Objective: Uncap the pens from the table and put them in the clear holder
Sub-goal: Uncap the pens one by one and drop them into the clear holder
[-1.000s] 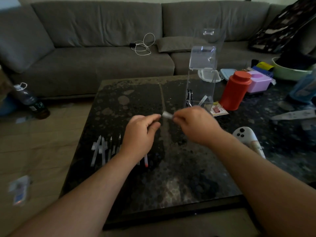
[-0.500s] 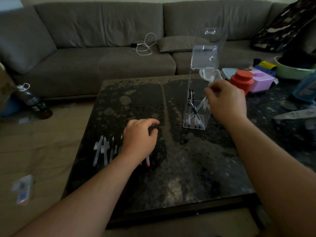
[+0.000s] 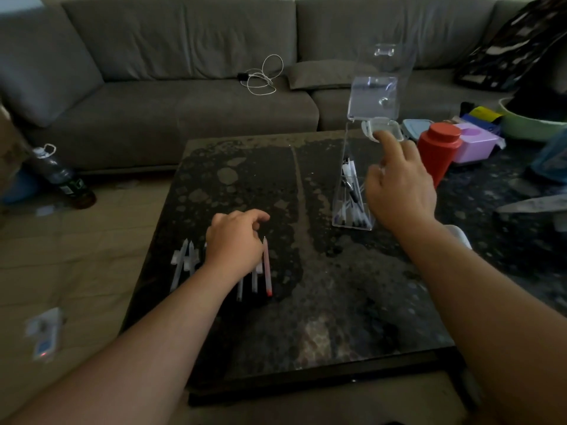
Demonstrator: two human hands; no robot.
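A row of capped white pens (image 3: 183,265) lies on the dark table (image 3: 337,302) at the left. A pen with a red end (image 3: 267,268) lies at the right of that row. My left hand (image 3: 236,243) rests over the middle of the row with its fingers curled down; what is under them is hidden. The tall clear holder (image 3: 340,220) stands at mid-right with its lid (image 3: 372,98) raised and several pens (image 3: 349,191) inside. My right hand (image 3: 399,191) hovers just right of the holder, fingers spread, index finger pointing up, holding nothing.
A red canister (image 3: 438,151) and a purple box (image 3: 474,145) stand behind my right hand. A white controller (image 3: 458,236) lies partly hidden by my right forearm. A grey couch (image 3: 184,102) with a white cable (image 3: 260,76) is beyond the table. A bottle (image 3: 64,179) stands on the floor at left.
My hands pulled a pen apart at the table's middle. The right hand carried the pen to the holder and let it go; the left hand dropped onto the row of pens.
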